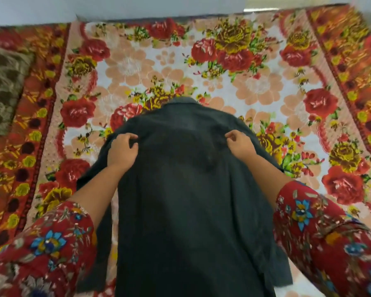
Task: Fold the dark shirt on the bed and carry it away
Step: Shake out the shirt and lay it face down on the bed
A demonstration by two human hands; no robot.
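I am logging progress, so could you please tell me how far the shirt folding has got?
Early. Done: the dark shirt lies spread back-up on the bed. In hand: left hand and right hand pinch its shoulders. Left: the folds, none plainly made, then carrying it away.

The one view came from a wide-angle camera worn on the person's head, at the near side of the bed (266, 86), and it faced forward and steeply down across the cover toward the pale wall (137, 5) along the far edge. It sat close over the work: the left hand (122, 150) and right hand (240, 144) reached in from the bottom corners on floral sleeves (51, 243), the dark shirt (191, 189) filled the lower middle, and the bed's borders splayed outward through the lens.
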